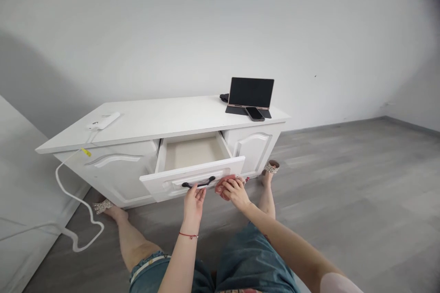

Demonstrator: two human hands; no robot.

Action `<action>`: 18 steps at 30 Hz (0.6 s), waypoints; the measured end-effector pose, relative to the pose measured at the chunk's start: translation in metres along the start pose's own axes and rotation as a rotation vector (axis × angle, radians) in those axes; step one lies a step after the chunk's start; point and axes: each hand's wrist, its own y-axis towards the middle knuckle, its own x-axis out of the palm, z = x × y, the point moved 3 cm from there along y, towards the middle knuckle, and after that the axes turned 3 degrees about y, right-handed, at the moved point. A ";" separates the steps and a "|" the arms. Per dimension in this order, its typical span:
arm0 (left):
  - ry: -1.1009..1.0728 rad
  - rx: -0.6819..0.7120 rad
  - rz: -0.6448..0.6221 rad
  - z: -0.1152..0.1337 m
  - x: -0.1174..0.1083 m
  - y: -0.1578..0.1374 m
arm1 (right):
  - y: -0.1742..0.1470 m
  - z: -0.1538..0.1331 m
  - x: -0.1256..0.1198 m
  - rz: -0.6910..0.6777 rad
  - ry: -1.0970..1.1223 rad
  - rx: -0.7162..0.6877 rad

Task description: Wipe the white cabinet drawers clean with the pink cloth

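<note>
A white drawer is pulled out from the middle of a white cabinet, and its inside shows a bare beige bottom. My left hand has its fingers closed around the black handle on the drawer's front. To the right of it, my right hand presses a pinkish-red cloth against the right part of the drawer front. The cloth is bunched up, partly hidden under my fingers.
On the cabinet top stand a tablet and a phone, with a dark item behind. A white power strip lies at the left, its cord hanging to the floor. My legs straddle the cabinet front.
</note>
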 end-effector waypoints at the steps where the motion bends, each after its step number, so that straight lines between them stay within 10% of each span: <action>1: -0.008 0.023 -0.007 0.000 0.000 0.001 | -0.002 0.007 -0.006 0.016 -0.010 0.016; 10: -0.072 0.129 -0.061 -0.004 -0.004 0.004 | 0.011 0.036 -0.060 0.432 -0.075 0.312; 14: -0.077 0.120 -0.056 -0.003 -0.006 0.005 | 0.051 0.009 -0.069 0.528 0.047 0.217; 18: -0.009 0.191 -0.074 -0.002 0.008 -0.007 | 0.102 -0.049 -0.069 0.321 0.233 -0.035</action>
